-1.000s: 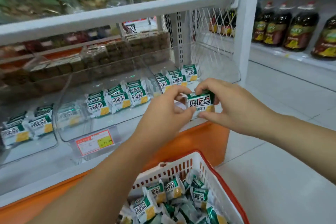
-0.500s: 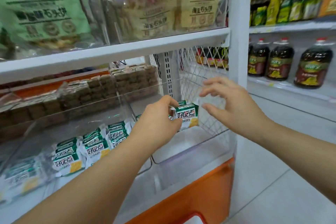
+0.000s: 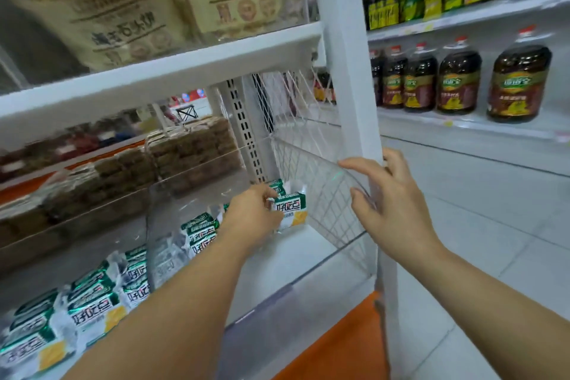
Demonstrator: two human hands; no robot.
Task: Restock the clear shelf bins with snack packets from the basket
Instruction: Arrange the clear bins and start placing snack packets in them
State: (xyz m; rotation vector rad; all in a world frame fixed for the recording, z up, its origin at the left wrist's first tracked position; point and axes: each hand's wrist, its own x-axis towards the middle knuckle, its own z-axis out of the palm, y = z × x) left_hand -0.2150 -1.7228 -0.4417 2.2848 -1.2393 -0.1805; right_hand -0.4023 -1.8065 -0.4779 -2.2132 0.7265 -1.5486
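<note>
My left hand (image 3: 251, 216) reaches into the rightmost clear shelf bin (image 3: 327, 194) and pinches a green and white snack packet (image 3: 291, 210) upright near the bin's back. More of the same packets (image 3: 200, 231) stand in a row to its left, and another batch (image 3: 89, 308) fills the neighbouring bin. My right hand (image 3: 388, 203) hovers at the bin's curved right wall, fingers spread and holding nothing; I cannot tell if it touches the plastic. The basket is out of view.
A white shelf board (image 3: 160, 77) runs just above the bins, with large biscuit bags (image 3: 123, 9) on it. A white upright post (image 3: 348, 71) stands beside my right hand. Brown biscuit stacks (image 3: 185, 151) sit behind the bins. Dark oil bottles (image 3: 459, 80) line the right-hand shelves.
My right hand let go of the packet and moved right to the bin's wall. My left hand carried the packet deeper and lower into the bin. The view rose, so the basket dropped out of sight.
</note>
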